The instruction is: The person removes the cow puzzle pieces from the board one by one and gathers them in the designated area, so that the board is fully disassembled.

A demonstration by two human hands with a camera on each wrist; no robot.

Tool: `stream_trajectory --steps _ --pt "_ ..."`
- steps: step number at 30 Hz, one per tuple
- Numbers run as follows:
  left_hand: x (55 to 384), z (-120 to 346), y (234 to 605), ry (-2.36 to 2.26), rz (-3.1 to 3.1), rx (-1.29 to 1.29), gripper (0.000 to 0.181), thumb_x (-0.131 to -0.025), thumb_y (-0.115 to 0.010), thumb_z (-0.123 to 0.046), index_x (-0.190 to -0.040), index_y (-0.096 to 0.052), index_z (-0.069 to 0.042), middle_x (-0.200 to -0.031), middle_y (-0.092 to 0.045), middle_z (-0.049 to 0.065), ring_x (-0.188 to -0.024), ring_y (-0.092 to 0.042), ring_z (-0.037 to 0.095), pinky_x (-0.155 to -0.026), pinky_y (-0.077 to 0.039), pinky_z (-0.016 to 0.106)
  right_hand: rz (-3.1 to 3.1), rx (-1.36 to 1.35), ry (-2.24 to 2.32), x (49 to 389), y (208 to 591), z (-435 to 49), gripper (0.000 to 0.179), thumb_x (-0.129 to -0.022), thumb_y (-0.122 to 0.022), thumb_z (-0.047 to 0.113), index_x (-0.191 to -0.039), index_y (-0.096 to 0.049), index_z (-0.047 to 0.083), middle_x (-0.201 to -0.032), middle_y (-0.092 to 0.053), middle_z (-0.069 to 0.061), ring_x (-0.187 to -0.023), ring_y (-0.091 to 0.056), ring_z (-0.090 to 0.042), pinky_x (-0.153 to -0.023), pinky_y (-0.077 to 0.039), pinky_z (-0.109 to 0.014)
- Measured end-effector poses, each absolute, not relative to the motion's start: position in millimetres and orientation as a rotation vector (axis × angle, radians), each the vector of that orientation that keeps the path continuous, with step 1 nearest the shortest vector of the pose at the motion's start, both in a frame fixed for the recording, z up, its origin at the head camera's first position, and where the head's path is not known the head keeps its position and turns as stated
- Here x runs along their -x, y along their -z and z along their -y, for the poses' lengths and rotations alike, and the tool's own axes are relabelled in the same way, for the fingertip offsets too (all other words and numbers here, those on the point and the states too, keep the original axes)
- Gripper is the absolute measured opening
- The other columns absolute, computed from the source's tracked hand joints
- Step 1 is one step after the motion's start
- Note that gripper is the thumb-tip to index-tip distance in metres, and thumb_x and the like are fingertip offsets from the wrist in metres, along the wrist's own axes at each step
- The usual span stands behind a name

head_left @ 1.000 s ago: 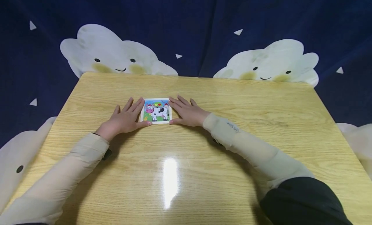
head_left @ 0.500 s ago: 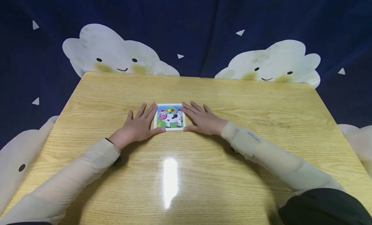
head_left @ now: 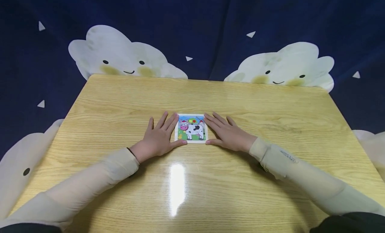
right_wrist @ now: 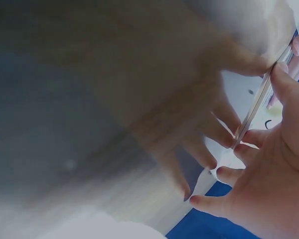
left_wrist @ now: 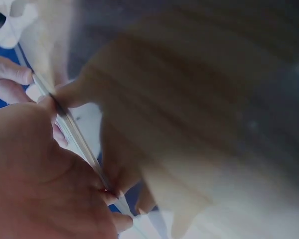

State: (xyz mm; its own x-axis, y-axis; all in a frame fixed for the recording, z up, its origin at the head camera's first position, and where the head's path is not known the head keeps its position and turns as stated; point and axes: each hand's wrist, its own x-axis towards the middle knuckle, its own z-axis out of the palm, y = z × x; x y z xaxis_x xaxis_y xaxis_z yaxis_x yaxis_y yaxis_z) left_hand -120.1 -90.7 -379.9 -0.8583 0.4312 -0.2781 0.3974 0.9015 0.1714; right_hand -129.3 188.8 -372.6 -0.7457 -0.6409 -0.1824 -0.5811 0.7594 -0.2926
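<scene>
A small square cow picture (head_left: 192, 130) with a white border, which looks like a jigsaw in a tray, lies flat on the wooden table (head_left: 192, 96). My left hand (head_left: 157, 137) lies along its left side, fingertips at the far left corner and thumb at the near edge. Mirroring it, my right hand (head_left: 231, 135) touches the right side, with straight fingers at the far corner and the thumb at the near one. Both wrist views show the picture's thin edge (left_wrist: 79, 139) side-on, with fingers and thumb against it. The tabletop mirrors the hands there.
A dark blue cloth with white smiling clouds (head_left: 126, 55) hangs behind the table's far edge. Bright glare (head_left: 176, 189) shines on the wood nearer the body. Pale sleeves (head_left: 99, 179) cover both forearms.
Both hands have slid the cow picture to the right and a little nearer the body, keeping their fingers at its sides. The head view has shifted slightly.
</scene>
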Motion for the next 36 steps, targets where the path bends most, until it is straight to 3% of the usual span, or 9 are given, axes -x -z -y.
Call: stream_trajectory --steps 20,36 --pt "92.6 41.4 379.4 0.065 -2.810 -0.746 0.097 -0.089 -0.029 -0.079 -0.159 -0.004 -0.017 -0.164 -0.002 -0.004 -0.150 0.002 0.019 -0.116 -0.005 0.057 -2.746 0.912 0.331 88.1 374.3 -241.5 0.081 -0.097 -0.051 0.054 -0.159 -0.016 0.013 -0.164 -0.012 -0.004 -0.149 -0.008 -0.032 -0.111 -0.012 -0.065" --pt "89.9 55.1 374.1 -0.079 -2.793 -0.803 0.095 -0.090 -0.039 -0.074 -0.159 -0.008 -0.016 -0.165 -0.004 -0.002 -0.150 0.000 0.020 -0.115 -0.009 0.059 -2.759 0.958 0.360 84.8 372.6 -238.5 0.081 -0.097 -0.053 0.053 -0.158 -0.020 0.011 -0.163 -0.016 -0.006 -0.149 -0.010 -0.030 -0.112 -0.012 -0.063"
